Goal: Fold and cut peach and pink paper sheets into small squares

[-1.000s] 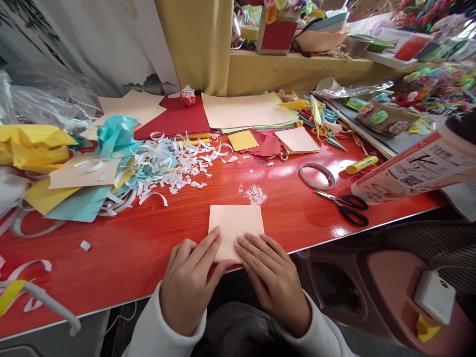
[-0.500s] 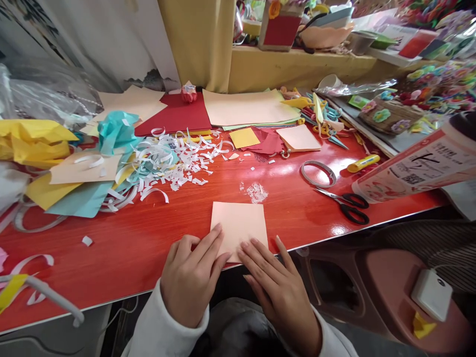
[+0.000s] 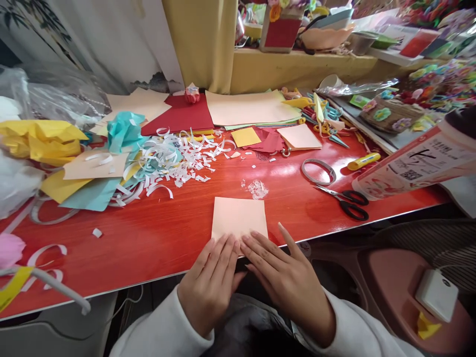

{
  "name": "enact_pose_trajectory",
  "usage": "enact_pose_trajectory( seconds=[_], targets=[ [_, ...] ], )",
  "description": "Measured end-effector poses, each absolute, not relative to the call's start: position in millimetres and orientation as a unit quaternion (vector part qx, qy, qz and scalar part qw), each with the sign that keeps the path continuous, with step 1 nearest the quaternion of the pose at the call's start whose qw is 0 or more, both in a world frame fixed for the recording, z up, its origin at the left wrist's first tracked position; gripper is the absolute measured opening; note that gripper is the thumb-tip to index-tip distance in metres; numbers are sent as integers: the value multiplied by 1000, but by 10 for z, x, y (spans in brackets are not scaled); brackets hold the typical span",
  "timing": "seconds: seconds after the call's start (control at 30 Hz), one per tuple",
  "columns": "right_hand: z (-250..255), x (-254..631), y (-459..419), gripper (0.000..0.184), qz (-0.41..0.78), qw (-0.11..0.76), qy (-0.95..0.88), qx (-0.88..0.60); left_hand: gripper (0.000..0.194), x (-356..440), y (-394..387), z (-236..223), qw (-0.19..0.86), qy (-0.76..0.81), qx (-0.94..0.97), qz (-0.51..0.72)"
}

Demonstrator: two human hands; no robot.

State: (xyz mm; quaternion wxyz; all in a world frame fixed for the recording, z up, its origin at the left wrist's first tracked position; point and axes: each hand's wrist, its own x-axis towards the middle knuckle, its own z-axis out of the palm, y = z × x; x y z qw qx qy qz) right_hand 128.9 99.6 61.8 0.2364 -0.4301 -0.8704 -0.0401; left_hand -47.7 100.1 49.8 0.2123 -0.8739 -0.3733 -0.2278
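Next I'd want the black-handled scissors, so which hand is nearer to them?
Right hand: the scissors lie up and to its right. The left hand sits farther left.

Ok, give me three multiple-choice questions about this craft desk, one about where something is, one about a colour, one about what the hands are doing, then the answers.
1. Where do the black-handled scissors lie?
A. right of the peach paper square
B. on the pile of white paper strips
C. on the window ledge

2. What colour is the tabletop?
A. white
B. glossy red
C. green

3. What are the left hand and right hand doing?
A. gripping the scissors
B. lifting a glue stick
C. resting their fingertips flat on the square's near edge

Answers: 1 A, the scissors lie on the table to the square's right. 2 B, its red surface shines. 3 C, both hands lie open with fingers on the paper.
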Motion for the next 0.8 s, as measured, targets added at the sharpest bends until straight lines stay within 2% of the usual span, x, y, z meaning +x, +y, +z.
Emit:
enact_pose_trajectory(
  seconds=[0.23,0.53,0.8],
  targets=[
    [572,1406,1064,31,-68,208,-899,-380,31,-769,1042,523,191,-345,-892,-219],
    [485,1559,1078,33,-63,237,-895,-373,32,-819,966,359,131,-382,-874,-270],
    [580,1576,1201,38,-51,229,-904,-358,22,-519,1048,582,145,-369,-871,-290]
  ],
)
